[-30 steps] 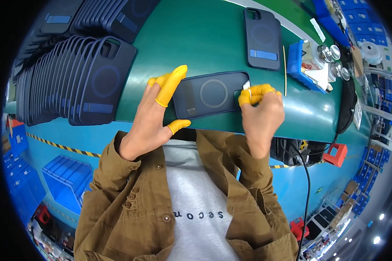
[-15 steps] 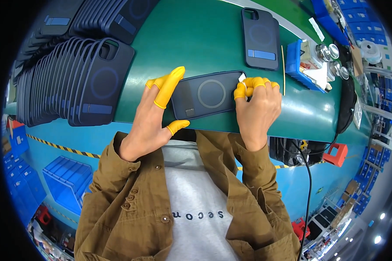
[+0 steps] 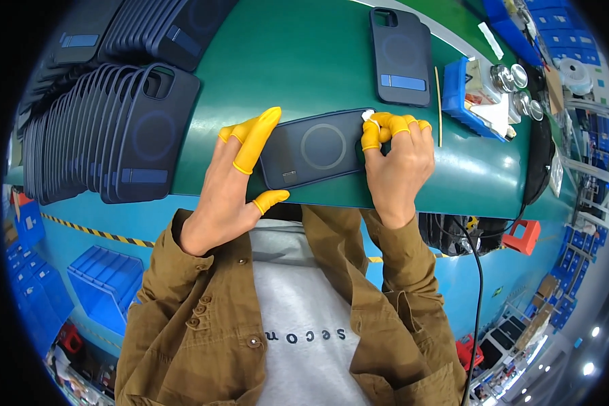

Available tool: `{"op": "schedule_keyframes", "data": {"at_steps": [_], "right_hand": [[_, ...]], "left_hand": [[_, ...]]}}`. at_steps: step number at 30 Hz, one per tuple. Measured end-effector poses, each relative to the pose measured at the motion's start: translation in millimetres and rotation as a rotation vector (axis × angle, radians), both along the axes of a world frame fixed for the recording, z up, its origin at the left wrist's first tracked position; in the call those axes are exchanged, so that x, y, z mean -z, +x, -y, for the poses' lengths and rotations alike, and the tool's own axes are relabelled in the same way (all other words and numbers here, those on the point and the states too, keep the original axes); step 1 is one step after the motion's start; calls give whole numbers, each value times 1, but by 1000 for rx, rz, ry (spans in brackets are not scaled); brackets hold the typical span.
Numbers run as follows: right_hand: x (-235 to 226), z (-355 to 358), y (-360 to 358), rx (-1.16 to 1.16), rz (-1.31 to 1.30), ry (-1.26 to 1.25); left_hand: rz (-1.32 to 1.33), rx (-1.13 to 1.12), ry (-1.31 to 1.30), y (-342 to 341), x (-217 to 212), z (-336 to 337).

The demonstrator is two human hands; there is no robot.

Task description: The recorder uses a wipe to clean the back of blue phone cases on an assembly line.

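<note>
A dark blue phone case lies on the green table in front of me, its inside with a pale ring facing up. My left hand, with yellow finger cots, grips its left end between thumb and fingers. At the upper right corner of the case, my right hand pinches a small white piece of cloth or wipe against the rim. Most of that white piece is hidden by the right fingers, which also wear yellow cots.
Rows of upright phone cases stand at the left. Two stacked cases lie at the far right, beside a thin stick. A blue bin with metal-topped bottles is right of them. The table's near edge borders my body.
The white piece and right fingers have shifted slightly left along the case's upper corner. My left hand keeps its hold. The whole view has shifted a little.
</note>
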State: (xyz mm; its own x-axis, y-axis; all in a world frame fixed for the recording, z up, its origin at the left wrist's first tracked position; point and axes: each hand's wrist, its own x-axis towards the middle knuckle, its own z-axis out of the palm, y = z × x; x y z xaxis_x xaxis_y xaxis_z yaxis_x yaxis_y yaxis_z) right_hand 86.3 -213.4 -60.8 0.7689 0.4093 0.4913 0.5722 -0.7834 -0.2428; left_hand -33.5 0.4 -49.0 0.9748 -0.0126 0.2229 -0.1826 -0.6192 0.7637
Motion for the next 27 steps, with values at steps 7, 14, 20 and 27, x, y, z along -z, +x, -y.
{"op": "schedule_keyframes", "data": {"at_steps": [7, 14, 20, 27], "right_hand": [[-26, 44, 1, 93, -598, 639], [-14, 67, -4, 97, -646, 1055], [-7, 39, -19, 100, -684, 970], [0, 14, -32, 20, -175, 352]], "left_hand": [[27, -8, -14, -1, 6, -2], [192, 22, 15, 4, -12, -8], [86, -233, -126, 5, 0, 2], [-31, -39, -72, -9, -4, 0]]}}
